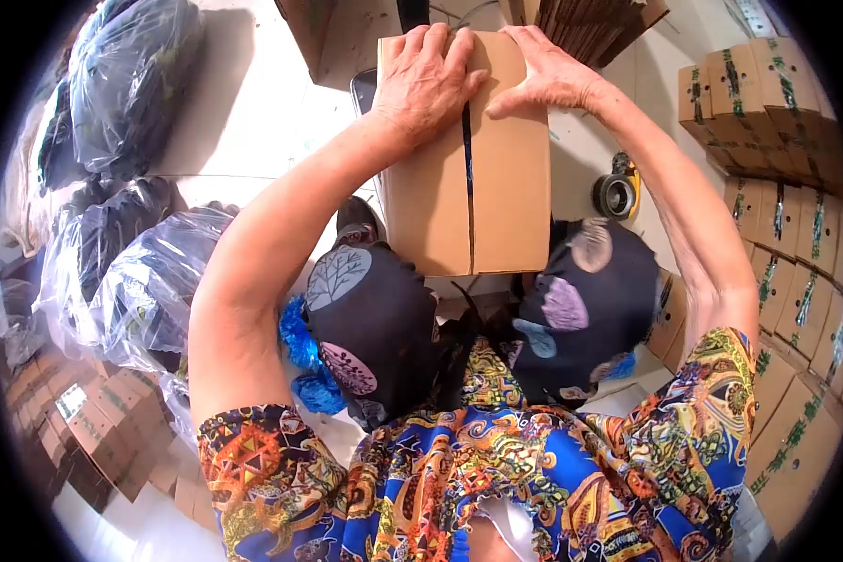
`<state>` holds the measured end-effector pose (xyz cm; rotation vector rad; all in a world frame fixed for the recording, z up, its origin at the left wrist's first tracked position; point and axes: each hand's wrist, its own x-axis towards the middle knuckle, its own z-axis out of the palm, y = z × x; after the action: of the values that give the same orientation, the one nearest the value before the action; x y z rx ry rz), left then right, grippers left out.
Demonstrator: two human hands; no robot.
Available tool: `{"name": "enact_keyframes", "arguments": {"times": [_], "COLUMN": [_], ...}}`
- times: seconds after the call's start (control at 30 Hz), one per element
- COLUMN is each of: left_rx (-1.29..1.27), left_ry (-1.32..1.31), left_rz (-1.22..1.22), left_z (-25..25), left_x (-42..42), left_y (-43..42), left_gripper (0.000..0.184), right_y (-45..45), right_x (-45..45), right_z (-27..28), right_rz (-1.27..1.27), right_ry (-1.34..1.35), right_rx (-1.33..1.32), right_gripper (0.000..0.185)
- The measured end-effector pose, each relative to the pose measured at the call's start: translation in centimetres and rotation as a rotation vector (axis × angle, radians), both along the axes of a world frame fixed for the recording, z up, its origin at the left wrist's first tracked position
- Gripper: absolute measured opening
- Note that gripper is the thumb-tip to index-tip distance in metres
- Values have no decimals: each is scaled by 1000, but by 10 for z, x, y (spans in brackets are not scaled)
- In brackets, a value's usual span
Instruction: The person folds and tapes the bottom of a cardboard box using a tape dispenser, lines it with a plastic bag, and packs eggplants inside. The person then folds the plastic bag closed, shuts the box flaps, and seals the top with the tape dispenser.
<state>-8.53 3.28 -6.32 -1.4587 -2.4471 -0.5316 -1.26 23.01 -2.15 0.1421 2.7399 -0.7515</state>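
A brown cardboard box (431,206) stands in front of my knees, its two top flaps folded in with a thin dark gap between them. My left hand (429,80) lies on the far part of the left flap, fingers spread toward the far edge. On the far right corner rests my right hand (548,73), its thumb on the right flap and its fingers over the far edge. Neither hand is wrapped round anything.
Taped cartons (782,84) are stacked along the right side. A tape roll in a yellow dispenser (616,192) lies right of the box. Clear plastic bags with dark contents (131,84) sit at left. Flattened cardboard (604,23) stands at the far side; more cartons (112,421) are lower left.
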Motion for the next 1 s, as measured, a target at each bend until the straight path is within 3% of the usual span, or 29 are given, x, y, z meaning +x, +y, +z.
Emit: {"name": "enact_keyframes", "arguments": {"times": [0.1, 0.2, 0.43, 0.53, 0.57, 0.6, 0.63, 0.67, 0.7, 0.73, 0.83, 0.97, 1.0], "left_rx": [64, -43, -121, -230, -252, -150, -98, -125, -149, -136, -150, -150, -160], "left_ry": [40, 28, 164, 187, 183, 122, 60, 63, 70, 91, 47, -24, -24], "left_rz": [56, 107, 59, 3, -4, -13, 2, -14, -31, -27, -19, 9, 17], "left_z": [1, 6, 12, 24, 26, 28, 30, 28, 27, 23, 28, 24, 25], "left_x": [3, 0, 1, 0, -1, -4, -3, -5, -7, -8, -2, -3, -3], "left_y": [2, 9, 36, 44, 45, 43, 45, 45, 43, 45, 50, 56, 56], "left_gripper": [52, 53, 27, 23, 23, 26, 25, 24, 24, 23, 19, 18, 16], "right_y": [-5, -13, -11, 29, 45, 63, 88, 122, 158, 174, 188, 172, 170], "right_x": [2, 6, 30, 48, 61, 82, 106, 133, 171, 203, 302, 344, 353], "right_z": [-4, -5, 6, -2, -7, -6, -31, -51, -87, -96, -159, -216, -242], "right_rz": [17, 26, 4, -54, -307, -487, -601, -687, -764, -861, -841, -1195, -1226], "right_ry": [92, 151, 113, 306, 258, 194, 340, 187, 78, -145, -245, -430, -327], "right_rx": [49, 89, 77, -229, -560, -590, -525, -126, -122, -68, 186, 28, 44], "right_gripper": [126, 128, 119, 104, 89, 80, 71, 60, 53, 52, 66, 87, 75]}}
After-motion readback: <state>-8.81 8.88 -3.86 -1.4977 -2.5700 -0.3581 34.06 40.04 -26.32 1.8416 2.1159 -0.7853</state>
